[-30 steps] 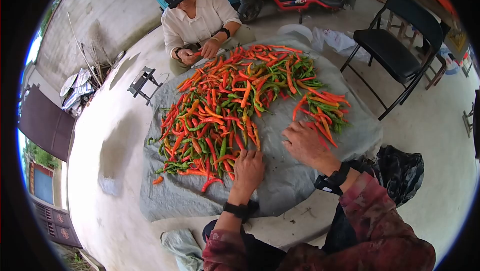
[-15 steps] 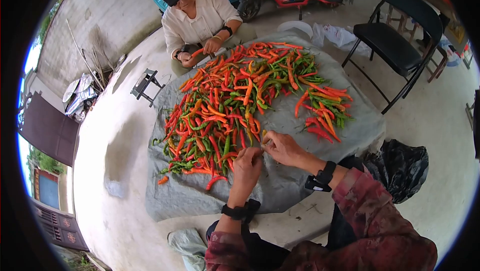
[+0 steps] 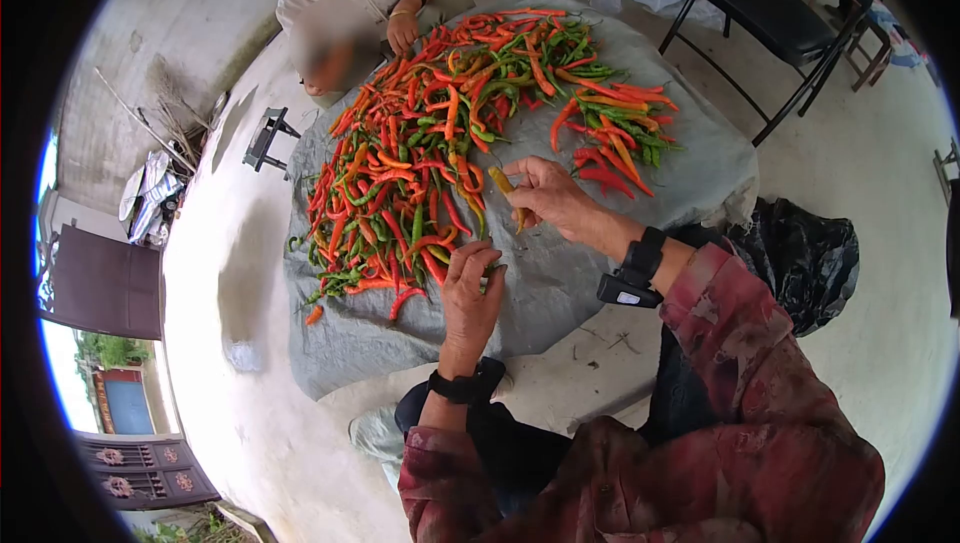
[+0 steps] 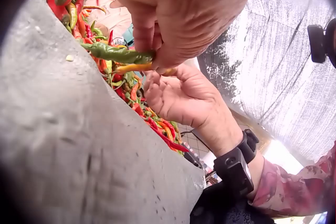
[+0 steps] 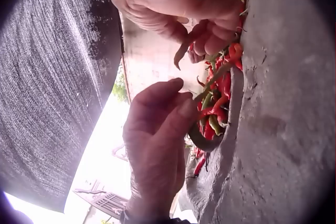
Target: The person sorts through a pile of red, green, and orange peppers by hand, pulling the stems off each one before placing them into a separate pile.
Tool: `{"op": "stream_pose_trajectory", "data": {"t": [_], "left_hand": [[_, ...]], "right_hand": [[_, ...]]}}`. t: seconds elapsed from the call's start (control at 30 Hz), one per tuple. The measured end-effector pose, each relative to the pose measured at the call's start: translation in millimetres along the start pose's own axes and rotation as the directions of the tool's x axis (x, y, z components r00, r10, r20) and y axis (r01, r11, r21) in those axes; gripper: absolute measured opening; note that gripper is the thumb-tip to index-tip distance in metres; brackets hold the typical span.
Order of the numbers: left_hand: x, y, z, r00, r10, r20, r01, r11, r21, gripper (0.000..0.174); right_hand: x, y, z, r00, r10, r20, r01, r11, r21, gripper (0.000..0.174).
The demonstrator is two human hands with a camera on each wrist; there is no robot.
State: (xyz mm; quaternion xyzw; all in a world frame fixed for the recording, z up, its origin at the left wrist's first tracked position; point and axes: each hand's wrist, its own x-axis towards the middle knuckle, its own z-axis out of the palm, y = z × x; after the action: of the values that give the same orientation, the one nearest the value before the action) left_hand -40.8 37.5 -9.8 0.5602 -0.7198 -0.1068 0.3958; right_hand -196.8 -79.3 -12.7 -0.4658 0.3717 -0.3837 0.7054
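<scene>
Head view: right fingers pinch yellowish pepper.

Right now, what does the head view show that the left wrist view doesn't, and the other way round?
Only the head view: the small black stool and the brown panel. Only the left wrist view: pale, streaked sheeting at upper right. Both: the left hand, the right hand, the peppers and the gray tarp.

The left hand is pinching between thumb and bent fingers, its forearm extending behind it. The right hand, also pinching, is sitting ahead and rightward, its forearm slanting back to its right.
</scene>
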Motion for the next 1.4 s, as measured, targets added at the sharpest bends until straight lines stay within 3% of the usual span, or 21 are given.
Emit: {"op": "stream_pose_trajectory", "data": {"t": [0.13,0.2,0.23,0.3,0.33,0.37,0.4,0.43,0.53,0.6,0.67,0.8,0.97,1.23,1.27,1.33,1.4], "left_hand": [[-14.6,5.5,2.9,0.998,-0.065,-0.007,0.065,0.998,-0.016,0.032],[-15.2,13.1,7.7,0.964,-0.258,-0.057,0.257,0.966,-0.023,0.034],[-12.6,20.6,11.1,0.967,-0.244,-0.069,0.244,0.97,-0.005,0.034],[-6.6,35.7,17.4,0.947,-0.187,-0.263,0.23,0.962,0.145,0.037],[-9.1,29.4,18.4,0.977,-0.047,-0.208,0.111,0.945,0.306,0.035],[-12.8,27.7,17.7,0.977,-0.032,-0.211,0.1,0.943,0.319,0.035],[-15.3,30.0,15.8,0.993,-0.108,-0.037,0.113,0.964,0.241,0.035],[-18.7,33.3,14.9,0.975,-0.169,0.146,0.144,0.975,0.167,0.035],[-22.5,44.5,18.1,0.983,-0.109,0.148,0.081,0.979,0.186,0.027],[-19.2,52.7,20.4,0.987,-0.06,0.151,0.029,0.98,0.196,0.025],[-13.7,61.1,21.9,0.992,0.039,0.122,-0.061,0.981,0.182,0.021],[-6.1,83.2,23.5,0.984,0.013,0.176,-0.042,0.986,0.16,0.023],[-1.5,87.0,26.9,0.946,0.024,0.324,-0.074,0.987,0.142,0.025],[-1.4,91.2,20.0,0.93,0.089,0.358,-0.189,0.948,0.256,0.027],[-2.1,92.3,18.9,0.928,0.1,0.36,-0.204,0.943,0.263,0.027],[-2.7,103.5,12.6,0.932,0.015,0.362,-0.106,0.966,0.234,0.027],[-2.9,108.5,7.5,0.945,-0.063,0.32,-0.002,0.98,0.2,0.028]], "right_hand": [[-6.7,-0.4,-19.3,0.989,-0.014,0.144,0.008,0.999,0.044,0.036],[-11.7,2.1,-22.3,0.942,0.064,0.33,-0.039,0.996,-0.08,0.027],[-17.1,-2.1,-23.4,0.939,0.042,0.342,-0.019,0.997,-0.07,0.027],[-31.4,-9.1,-28.0,0.834,0.127,0.537,0.003,0.972,-0.235,0.023],[-36.4,-9.2,-29.9,0.833,0.11,0.543,0.019,0.974,-0.226,0.023],[-40.1,-9.2,-32.4,0.798,0.118,0.592,0.006,0.979,-0.204,0.023],[-41.9,-11.5,-36.2,0.761,0.125,0.637,-0.007,0.983,-0.185,0.024],[-43.9,-14.3,-42.0,0.761,0.109,0.639,0.007,0.984,-0.177,0.024],[-53.6,-22.4,-54.7,0.79,0.118,0.602,-0.026,0.987,-0.161,0.023],[-60.7,-30.5,-61.9,0.778,0.126,0.616,0.163,0.906,-0.391,0.022],[-67.8,-34.7,-65.3,0.773,0.113,0.625,0.235,0.863,-0.447,0.02],[-67.7,-26.6,-75.9,0.765,0.018,0.644,0.403,0.767,-0.499,0.021],[-67.3,-23.6,-92.8,0.796,-0.01,0.605,0.401,0.758,-0.515,0.02],[-70.8,-25.3,-102.4,0.792,-0.034,0.609,0.42,0.755,-0.504,0.019],[-70.6,-25.7,-101.5,0.782,0.056,0.62,0.379,0.747,-0.546,0.02],[-73.5,-27.1,-101.1,0.768,0.158,0.62,0.319,0.745,-0.586,0.02],[-74.6,-27.0,-102.3,0.742,0.056,0.668,0.445,0.704,-0.553,0.021]]}}
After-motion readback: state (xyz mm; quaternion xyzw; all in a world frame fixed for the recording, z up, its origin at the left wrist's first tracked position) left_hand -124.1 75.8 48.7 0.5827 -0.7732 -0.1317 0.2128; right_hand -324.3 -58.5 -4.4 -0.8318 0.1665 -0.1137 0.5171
